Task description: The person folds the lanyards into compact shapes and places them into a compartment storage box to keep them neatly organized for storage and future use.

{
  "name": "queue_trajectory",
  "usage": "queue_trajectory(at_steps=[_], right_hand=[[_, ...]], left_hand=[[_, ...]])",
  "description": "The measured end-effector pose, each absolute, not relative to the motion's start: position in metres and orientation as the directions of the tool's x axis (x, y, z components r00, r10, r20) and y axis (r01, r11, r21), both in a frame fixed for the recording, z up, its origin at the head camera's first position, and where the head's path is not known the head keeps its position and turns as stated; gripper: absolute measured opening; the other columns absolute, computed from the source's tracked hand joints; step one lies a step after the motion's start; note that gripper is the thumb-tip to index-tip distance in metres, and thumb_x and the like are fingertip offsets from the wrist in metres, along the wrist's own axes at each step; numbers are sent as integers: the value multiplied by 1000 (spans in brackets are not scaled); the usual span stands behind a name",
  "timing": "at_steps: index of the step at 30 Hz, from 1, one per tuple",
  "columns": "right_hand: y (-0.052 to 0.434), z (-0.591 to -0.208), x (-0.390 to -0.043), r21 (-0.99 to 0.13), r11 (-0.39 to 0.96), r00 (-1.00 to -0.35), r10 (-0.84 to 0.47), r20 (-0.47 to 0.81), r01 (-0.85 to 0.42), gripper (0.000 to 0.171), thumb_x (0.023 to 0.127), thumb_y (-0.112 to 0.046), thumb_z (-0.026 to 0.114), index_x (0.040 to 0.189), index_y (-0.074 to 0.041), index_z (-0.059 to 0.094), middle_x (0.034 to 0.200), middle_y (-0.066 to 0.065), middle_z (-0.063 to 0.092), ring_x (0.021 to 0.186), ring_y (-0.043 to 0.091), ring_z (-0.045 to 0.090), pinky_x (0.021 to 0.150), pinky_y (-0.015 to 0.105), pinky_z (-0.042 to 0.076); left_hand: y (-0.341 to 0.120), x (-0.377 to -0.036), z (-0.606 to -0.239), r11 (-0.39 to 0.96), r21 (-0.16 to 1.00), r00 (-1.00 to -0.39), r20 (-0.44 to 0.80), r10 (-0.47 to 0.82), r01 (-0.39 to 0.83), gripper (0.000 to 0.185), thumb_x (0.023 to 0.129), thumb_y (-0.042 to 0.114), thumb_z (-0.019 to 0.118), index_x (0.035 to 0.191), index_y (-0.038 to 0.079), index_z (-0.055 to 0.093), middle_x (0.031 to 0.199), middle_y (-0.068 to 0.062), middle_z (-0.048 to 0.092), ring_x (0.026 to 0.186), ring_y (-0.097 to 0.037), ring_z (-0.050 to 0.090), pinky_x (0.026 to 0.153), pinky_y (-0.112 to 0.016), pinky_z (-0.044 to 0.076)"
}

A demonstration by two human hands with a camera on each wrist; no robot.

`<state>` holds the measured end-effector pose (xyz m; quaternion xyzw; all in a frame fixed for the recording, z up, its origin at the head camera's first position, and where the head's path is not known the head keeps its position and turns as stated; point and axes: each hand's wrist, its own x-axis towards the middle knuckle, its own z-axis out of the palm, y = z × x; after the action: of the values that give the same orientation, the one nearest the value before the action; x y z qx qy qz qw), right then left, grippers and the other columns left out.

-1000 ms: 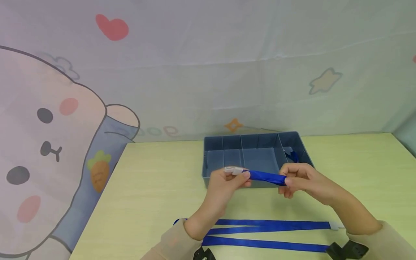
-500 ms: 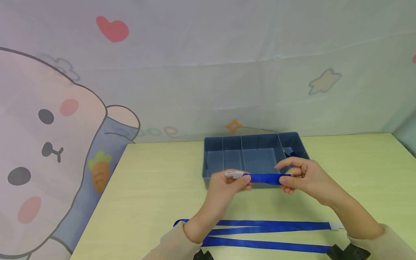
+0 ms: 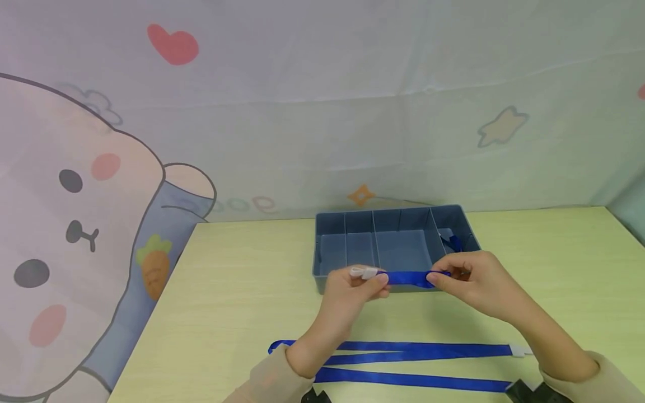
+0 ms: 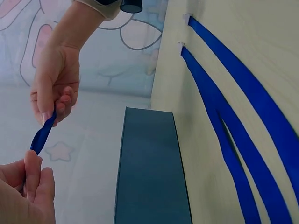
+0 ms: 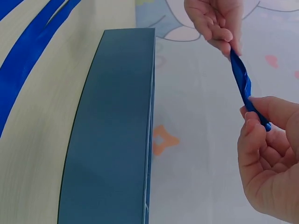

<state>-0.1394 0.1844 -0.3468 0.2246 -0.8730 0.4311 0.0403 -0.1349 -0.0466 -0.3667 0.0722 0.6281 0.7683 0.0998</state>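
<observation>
Held level between both hands in the head view is a blue ribbon lanyard (image 3: 407, 279), folded into a short flat bundle with a white clip (image 3: 364, 272) at its left end. My left hand (image 3: 347, 296) pinches the clip end between thumb and fingers. The folded right end is pinched by my right hand (image 3: 476, 282). From the right wrist view, the bundle (image 5: 240, 77) looks slightly twisted between the two hands. More blue lanyards (image 3: 418, 352) lie stretched across the table in front, partly hidden behind the left forearm.
Behind the hands stands a blue-grey divided box (image 3: 321, 277). A dark blue folded strap (image 3: 455, 243) lies in its right compartment. The pale wooden table (image 3: 227, 291) meets a printed cloth backdrop (image 3: 312, 112) at the back.
My right fingers first loosened, the index finger lifting away, then closed again on the bundle's right end slightly further left. The bundle looks flatter; my left hand has barely moved.
</observation>
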Motion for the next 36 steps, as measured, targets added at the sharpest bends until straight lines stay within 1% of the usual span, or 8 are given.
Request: queue_trajectory(at_steps=[5, 12, 19, 21, 26, 28, 31, 36], right_hand=[[179, -344, -137, -693, 591, -909, -307, 281, -414, 4, 79, -10, 74, 76, -10, 71, 58, -7, 48, 51, 9, 43, 43, 22, 36], [166, -342, -130, -598, 692, -903, -200, 380, -404, 14, 72, -5, 75, 68, -15, 66, 54, -10, 48, 49, 7, 41, 42, 23, 36], [155, -338, -124, -484, 774, -848, -126, 515, -408, 17, 67, -3, 73, 62, -15, 60, 50, -11, 41, 45, 4, 36, 40, 21, 31], [152, -339, -123, -438, 794, -818, -126, 561, -422, 19, 66, -3, 72, 60, -15, 59, 49, -12, 39, 44, 2, 34, 40, 21, 30], [146, -341, -124, -332, 823, -742, -151, 654, -461, 23, 63, -2, 72, 57, -15, 55, 48, -12, 37, 44, 1, 31, 38, 20, 27], [145, -341, -124, -314, 825, -725, -157, 670, -469, 24, 63, -1, 72, 56, -15, 53, 49, -12, 36, 43, 1, 30, 38, 20, 26], [143, -341, -124, -296, 829, -708, -160, 688, -475, 26, 63, 0, 71, 56, -15, 51, 49, -12, 34, 43, 1, 28, 37, 20, 23], [141, -340, -123, -301, 828, -705, -152, 693, -474, 25, 63, 0, 72, 56, -14, 53, 49, -11, 36, 43, 1, 29, 37, 20, 24]], left_hand=[[-44, -135, -370, -142, 990, -976, 10, 218, -21, 18, 85, 8, 68, 95, -7, 67, 84, -14, 69, 72, -21, 67, 77, -32, 54], [-37, -133, -372, -110, 993, -987, 64, 148, 48, 15, 83, 9, 71, 91, -4, 69, 80, -12, 68, 66, -14, 65, 75, -31, 55], [-29, -130, -369, -121, 983, -982, 153, 115, 139, 14, 82, 9, 72, 90, -2, 70, 81, -11, 67, 65, -14, 64, 72, -29, 55], [-27, -128, -368, -114, 980, -977, 176, 117, 163, 14, 82, 10, 72, 90, -1, 70, 81, -11, 67, 67, -14, 64, 71, -29, 55], [-23, -121, -366, -69, 965, -959, 260, 114, 254, 12, 83, 14, 71, 89, 2, 71, 77, -9, 66, 69, -14, 65, 62, -23, 52], [-21, -119, -366, -54, 955, -948, 296, 114, 292, 13, 84, 14, 71, 89, 3, 71, 76, -10, 67, 69, -14, 65, 61, -23, 52], [-19, -116, -363, -51, 944, -936, 330, 121, 326, 14, 85, 15, 70, 91, 2, 71, 78, -11, 67, 71, -14, 65, 66, -25, 54], [-19, -116, -363, -61, 935, -928, 354, 117, 349, 14, 85, 14, 70, 91, 1, 70, 79, -12, 67, 71, -16, 66, 67, -26, 55]])
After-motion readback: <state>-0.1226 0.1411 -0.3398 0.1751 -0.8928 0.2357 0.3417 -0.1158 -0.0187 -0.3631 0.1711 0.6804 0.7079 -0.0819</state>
